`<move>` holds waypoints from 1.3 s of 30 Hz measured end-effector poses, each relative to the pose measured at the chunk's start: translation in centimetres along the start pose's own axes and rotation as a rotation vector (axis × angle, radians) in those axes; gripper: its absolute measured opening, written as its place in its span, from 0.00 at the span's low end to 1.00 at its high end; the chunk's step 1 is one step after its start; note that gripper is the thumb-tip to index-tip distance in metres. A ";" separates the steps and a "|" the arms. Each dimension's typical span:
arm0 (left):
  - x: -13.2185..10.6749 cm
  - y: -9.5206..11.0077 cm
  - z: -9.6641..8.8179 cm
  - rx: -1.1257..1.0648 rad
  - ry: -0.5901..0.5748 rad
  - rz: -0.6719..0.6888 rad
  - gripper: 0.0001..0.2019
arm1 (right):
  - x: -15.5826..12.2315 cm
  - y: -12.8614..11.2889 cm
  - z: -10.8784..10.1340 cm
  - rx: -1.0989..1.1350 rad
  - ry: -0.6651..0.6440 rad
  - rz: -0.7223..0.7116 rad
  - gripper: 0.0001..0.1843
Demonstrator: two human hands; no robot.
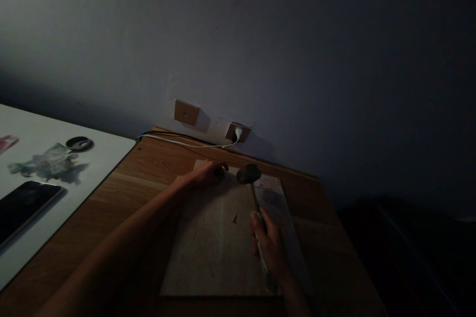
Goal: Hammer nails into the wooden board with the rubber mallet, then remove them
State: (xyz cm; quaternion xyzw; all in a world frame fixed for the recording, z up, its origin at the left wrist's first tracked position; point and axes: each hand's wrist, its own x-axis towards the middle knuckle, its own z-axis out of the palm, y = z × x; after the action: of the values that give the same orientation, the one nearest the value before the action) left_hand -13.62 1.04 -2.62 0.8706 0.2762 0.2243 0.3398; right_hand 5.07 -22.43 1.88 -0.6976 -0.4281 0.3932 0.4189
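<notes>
A pale wooden board (211, 247) lies flat on the brown wooden table (130, 193). My right hand (270, 248) is closed round the light handle of a hammer; its dark head (248, 173) rests near the board's far edge. A small dark nail (234, 218) stands in the board, just left of my right hand. My left hand (207, 173) reaches to the board's far left corner, fingers curled over the edge there. The dim light hides the fingertips.
A white surface (104, 151) adjoins the table on the left, carrying a dark phone (22, 205), crumpled wrappers (48, 163) and a round black lid (79, 143). A white plug (238, 132) and cable run from the wall socket. Beside it is another socket plate (186, 112). The table edge drops off at right.
</notes>
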 end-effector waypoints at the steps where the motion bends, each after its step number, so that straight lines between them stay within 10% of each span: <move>1: 0.0 -0.1 0.0 -0.002 0.005 0.003 0.19 | 0.1 -0.6 0.1 0.005 0.008 -0.021 0.24; 12: 0.0 -0.6 0.4 -0.017 0.015 0.002 0.26 | 2.1 -0.4 3.2 -0.032 -0.111 -0.027 0.25; 39: -0.2 0.1 0.1 -0.065 0.018 -0.013 0.27 | 1.8 -0.9 2.7 0.034 -0.147 -0.022 0.24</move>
State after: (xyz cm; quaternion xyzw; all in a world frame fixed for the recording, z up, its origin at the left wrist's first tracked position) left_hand -13.66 0.84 -2.67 0.8553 0.2775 0.2389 0.3666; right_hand 2.97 -19.87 1.43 -0.6547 -0.4587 0.4459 0.4026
